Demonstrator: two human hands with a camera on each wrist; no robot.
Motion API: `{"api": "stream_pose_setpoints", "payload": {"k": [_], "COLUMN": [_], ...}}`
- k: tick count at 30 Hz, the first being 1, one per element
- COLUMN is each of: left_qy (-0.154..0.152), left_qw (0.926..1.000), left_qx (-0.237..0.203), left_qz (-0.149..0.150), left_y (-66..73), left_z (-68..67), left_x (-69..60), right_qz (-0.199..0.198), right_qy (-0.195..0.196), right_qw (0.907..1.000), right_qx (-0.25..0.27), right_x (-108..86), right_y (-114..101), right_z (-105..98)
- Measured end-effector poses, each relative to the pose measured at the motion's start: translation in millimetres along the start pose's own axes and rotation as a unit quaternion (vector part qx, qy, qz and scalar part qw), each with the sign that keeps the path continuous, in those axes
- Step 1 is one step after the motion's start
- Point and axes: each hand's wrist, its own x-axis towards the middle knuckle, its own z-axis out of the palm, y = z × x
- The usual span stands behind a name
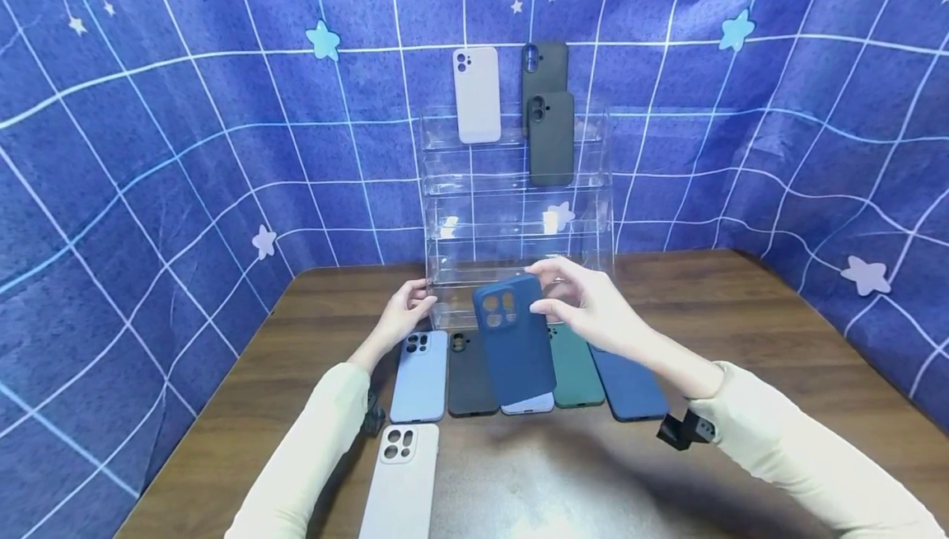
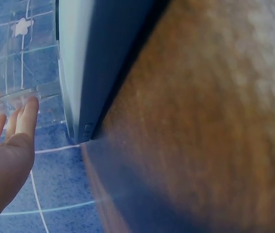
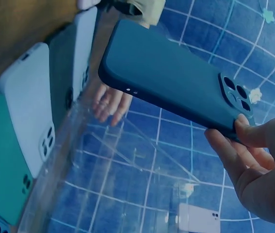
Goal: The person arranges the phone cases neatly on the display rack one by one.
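Dark blue phone case (image 1: 519,358) pinched in the right hand (image 1: 586,300), in front of the clear rack (image 1: 474,180)

Handling first: the dark blue phone case looks light, thin-walled and a bit flexible — probably silicone or soft plastic, matt, so not very slippery and unlikely to break. Best hold is likely the side edges or an upper corner, off the camera cutouts; one corner should be enough for the weight, though a one-corner hold may let it swing.

Position: the case is in the air, camera end up, tilted, back facing the wearer. It hangs to the left of and below the right hand, whose thumb and fingers are clamped on its upper right corner, beside the camera cutouts. The lower end overlaps the row in the head view.

Left hand (image 1: 400,312): at the rack's lower left edge, fingers mostly straight, thumb held apart from them. Contact seems likely, but how firm can't be told through the clear plastic. It's well apart from the held case.

Row on the wooden surface (image 1: 334,300), left to right: light blue case (image 1: 420,382), black case (image 1: 469,386), lavender case (image 1: 530,404) mostly hidden, green case (image 1: 580,378), second blue case (image 1: 633,391). A white case (image 1: 400,485) lies nearer the wearer. Up on the rack: pale pink case (image 1: 478,98) at left, two dark cases (image 1: 552,147) at right, one partly overlapping the other.
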Motion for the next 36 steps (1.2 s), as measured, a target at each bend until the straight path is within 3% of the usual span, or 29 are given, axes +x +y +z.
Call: {"api": "stream_pose_setpoints", "payload": {"k": [5,11,15,28,36], "left_qy": [0.012,0.015,0.02,0.039,0.022], "left_qw": [0.9998,0.9986,0.9977,0.9991,0.9991], "left_qx": [0.016,0.051,0.064,0.003,-0.024], "left_qz": [0.0,-0.003,-0.009,-0.018,-0.026], "left_y": [-15.1,-13.7,-12.9,-7.8,-7.9], "left_z": [0.8,2.1,1.9,-2.0,-1.4], "left_x": [8.6,10.5,10.2,13.9,18.5], "right_qz": [0.015,0.043,0.037,0.021,0.017], "right_qy": [0.002,0.018,0.033,0.067,0.094], "right_qw": [0.9999,0.9989,0.9988,0.9975,0.9953], "right_qx": [0.003,-0.006,0.005,-0.005,-0.018], "right_x": [8.7,20.3,26.4,53.0,76.0], "right_y": [0.7,2.9,5.1,9.9,7.1], "right_z": [-13.3,-27.7,-35.2,-55.4,-62.8]}}
